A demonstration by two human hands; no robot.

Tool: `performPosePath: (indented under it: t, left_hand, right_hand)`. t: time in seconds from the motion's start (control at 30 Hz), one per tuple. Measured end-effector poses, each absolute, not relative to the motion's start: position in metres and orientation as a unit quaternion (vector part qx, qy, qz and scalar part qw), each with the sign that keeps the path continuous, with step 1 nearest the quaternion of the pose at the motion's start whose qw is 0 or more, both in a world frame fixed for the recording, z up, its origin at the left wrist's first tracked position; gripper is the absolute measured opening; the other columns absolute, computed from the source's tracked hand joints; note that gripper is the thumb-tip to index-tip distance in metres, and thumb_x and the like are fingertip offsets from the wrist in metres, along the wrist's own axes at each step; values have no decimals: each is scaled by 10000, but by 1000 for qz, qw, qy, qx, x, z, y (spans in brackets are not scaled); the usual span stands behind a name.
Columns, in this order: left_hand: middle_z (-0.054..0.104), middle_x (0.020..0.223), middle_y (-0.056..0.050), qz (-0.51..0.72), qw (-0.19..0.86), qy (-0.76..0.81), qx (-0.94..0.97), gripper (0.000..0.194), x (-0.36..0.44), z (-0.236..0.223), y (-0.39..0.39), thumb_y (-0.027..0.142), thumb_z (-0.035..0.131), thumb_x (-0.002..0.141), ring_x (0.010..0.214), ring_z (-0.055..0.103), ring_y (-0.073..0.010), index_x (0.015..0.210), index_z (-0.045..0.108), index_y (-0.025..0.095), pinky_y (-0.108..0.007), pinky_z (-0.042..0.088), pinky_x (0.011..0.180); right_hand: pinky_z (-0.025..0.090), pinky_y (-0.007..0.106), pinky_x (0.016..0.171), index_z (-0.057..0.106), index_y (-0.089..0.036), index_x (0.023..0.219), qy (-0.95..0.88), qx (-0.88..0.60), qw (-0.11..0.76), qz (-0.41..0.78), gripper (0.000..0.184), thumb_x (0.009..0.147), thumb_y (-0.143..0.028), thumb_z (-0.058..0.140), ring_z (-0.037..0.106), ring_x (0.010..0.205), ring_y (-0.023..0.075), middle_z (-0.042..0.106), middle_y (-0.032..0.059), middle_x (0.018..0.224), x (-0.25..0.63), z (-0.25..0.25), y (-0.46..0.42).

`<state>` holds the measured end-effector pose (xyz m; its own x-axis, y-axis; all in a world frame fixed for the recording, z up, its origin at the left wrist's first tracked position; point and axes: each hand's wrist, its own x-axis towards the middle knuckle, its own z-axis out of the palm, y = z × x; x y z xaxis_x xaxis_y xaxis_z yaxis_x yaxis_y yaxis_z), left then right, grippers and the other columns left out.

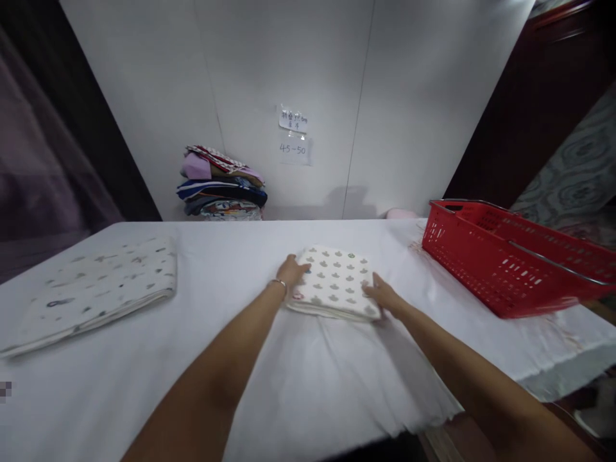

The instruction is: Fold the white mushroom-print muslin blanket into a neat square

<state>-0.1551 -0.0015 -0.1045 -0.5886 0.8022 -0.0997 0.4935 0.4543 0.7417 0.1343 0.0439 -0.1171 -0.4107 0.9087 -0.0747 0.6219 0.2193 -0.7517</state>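
On our left, a larger folded cloth lies on the white-covered table. Near the middle, our left hand grips the left edge of the patterned folded cloth, which lies flat near the table's front edge, its long axis running roughly side to side, slightly askew. Our right hand holds its right edge. Farther right sits the red basket, well apart from our right hand.

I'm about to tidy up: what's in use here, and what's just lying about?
In use:
folded leaf-patterned cloth, touched by left hand and right hand
white-covered table

Apparently just lying about:
cloth at far left
fabric pile
red basket
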Motion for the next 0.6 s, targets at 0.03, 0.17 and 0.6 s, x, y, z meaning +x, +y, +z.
performPosePath:
  t: [0.03, 0.17, 0.6]
  left_hand:
    - [628, 1178, -122, 333, 215, 827, 399, 661, -174, -100, -7, 426, 702, 685, 1032, 610, -246, 1249, 461, 179, -298, 476, 800]
    - [610, 1213, -112, 233, 198, 858, 413, 573, -235, -94, -42, 432, 680, 703, 1037, 610, -257, 1198, 537, 181, -290, 476, 804]
    - [594, 1199, -54, 254, 38, 646, 719, 431, -125, -94, -160, 493, 560, 815, 1118, 511, -221, 1152, 573, 225, -371, 378, 975]
  right_hand:
    - [518, 341, 748, 193, -210, 1467, -751, -480, 181, 416, 825, 802, -524, 567, 648, 865, 226, 656, 106, 1064, 128, -120, 26]
    - [469, 259, 460, 57, -201, 1487, -731, -440, 125, 506, 934, 785, -478, 608, 591, 520, 152, 667, 32, 783, 114, -126, -9]
    - [466, 270, 724, 716, -144, 923, -756, -473, 191, 410, 345, 725, -412, 628, 608, 847, 193, 692, 59, 911, 69, -107, 82]
